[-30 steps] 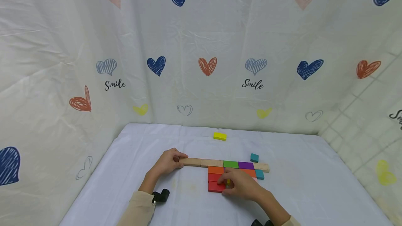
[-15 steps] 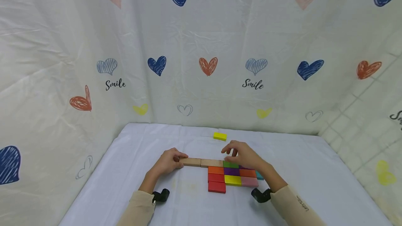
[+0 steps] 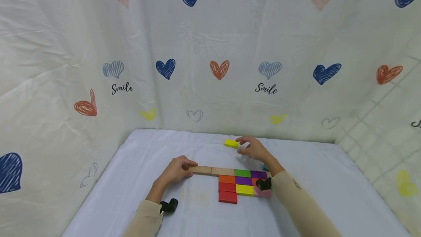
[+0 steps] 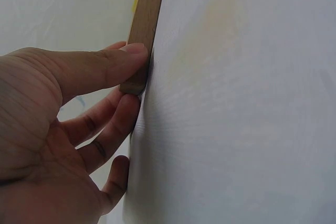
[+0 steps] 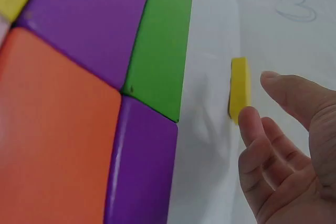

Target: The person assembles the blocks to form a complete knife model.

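Note:
My left hand (image 3: 175,170) pinches the outer end of a plain wooden block (image 3: 202,170), the leftmost in a row. In the left wrist view the thumb (image 4: 113,66) lies on one face of that block and fingers are on the far side. The right hand (image 3: 254,149) reaches to the back of the table with nothing in it. Its spread thumb and fingers are at the right end of a lone yellow block (image 3: 231,143), which also shows in the right wrist view as a yellow block (image 5: 240,88) just beyond the fingertips.
The row continues with another wooden block (image 3: 223,171), a green block (image 3: 242,173) and a purple block (image 3: 258,174). Orange, red, yellow and pink blocks fit against its front, including a red block (image 3: 227,197). A teal block (image 3: 265,167) is mostly behind the right forearm.
My right hand has left the coloured blocks at the front and moved away from me, over the row, to the lone yellow block. The left hand stays on the wooden block.

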Motion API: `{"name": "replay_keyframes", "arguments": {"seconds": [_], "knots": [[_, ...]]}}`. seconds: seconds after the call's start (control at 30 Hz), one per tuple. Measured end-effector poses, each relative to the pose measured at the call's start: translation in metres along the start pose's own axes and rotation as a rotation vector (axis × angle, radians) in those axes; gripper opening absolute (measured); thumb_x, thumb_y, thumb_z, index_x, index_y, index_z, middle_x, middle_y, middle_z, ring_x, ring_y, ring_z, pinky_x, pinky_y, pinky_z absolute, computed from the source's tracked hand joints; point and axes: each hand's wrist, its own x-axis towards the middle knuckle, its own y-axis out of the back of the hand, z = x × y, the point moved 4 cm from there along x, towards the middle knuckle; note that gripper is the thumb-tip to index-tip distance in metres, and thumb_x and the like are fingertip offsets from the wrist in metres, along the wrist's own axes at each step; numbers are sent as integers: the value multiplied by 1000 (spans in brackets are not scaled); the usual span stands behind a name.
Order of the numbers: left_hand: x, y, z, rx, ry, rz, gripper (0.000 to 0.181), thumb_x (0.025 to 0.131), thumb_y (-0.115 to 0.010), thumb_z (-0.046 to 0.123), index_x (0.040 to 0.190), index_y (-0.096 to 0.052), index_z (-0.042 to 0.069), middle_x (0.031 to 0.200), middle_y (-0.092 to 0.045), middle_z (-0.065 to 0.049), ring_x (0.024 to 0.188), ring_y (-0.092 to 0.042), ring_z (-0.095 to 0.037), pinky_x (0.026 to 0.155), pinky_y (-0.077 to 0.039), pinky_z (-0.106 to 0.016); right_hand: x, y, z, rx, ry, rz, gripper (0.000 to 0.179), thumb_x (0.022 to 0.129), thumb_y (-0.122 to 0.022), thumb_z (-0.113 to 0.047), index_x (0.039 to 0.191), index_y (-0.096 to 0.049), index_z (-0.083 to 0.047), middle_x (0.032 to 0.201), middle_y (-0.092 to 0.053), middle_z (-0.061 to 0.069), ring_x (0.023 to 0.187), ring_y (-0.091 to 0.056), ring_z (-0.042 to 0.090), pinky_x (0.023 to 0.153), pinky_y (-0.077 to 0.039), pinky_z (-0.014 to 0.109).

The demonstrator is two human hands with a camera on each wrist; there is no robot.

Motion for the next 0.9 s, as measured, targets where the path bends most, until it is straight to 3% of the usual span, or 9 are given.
{"name": "replay_keyframes", "arguments": {"seconds": [0.23, 0.63, 0.73, 0.9], "knots": [[-2, 0, -1, 5, 26, -3, 33, 85, -80, 5, 115, -79, 21, 101, -63, -1, 88, -52, -16, 76, -44, -30, 14, -7, 14, 69, -76, -12, 53, 95, -73, -18, 145, -55, -12, 145, -53, 20, 86, -64, 24, 72, -55, 34], [0, 0, -1, 18, 11, -8, 34, 85, -81, 6, 116, -79, 20, 100, -64, -1, 89, -54, -16, 77, -45, -33, 34, -19, 14, -5, -148, 28, 54, 93, -74, -14, 144, -57, -17, 141, -56, 18, 91, -63, 22, 74, -53, 29], [1, -1, -1, 18, 2, -9, 34, 85, -81, 6, 116, -79, 19, 100, -64, -1, 90, -55, -17, 77, -46, -33, 38, -22, 14, -51, -150, 58, 52, 92, -74, -11, 142, -60, -16, 138, -58, 19, 99, -60, 27, 77, -54, 32], [1, 1, -1, 10, -1, -3, 33, 85, -81, 7, 116, -79, 20, 101, -64, 0, 90, -55, -17, 78, -47, -35, 39, -24, 8, -115, -127, 103, 47, 90, -74, -7, 136, -65, -13, 130, -61, 20, 109, -56, 33, 95, -51, 46]]}}
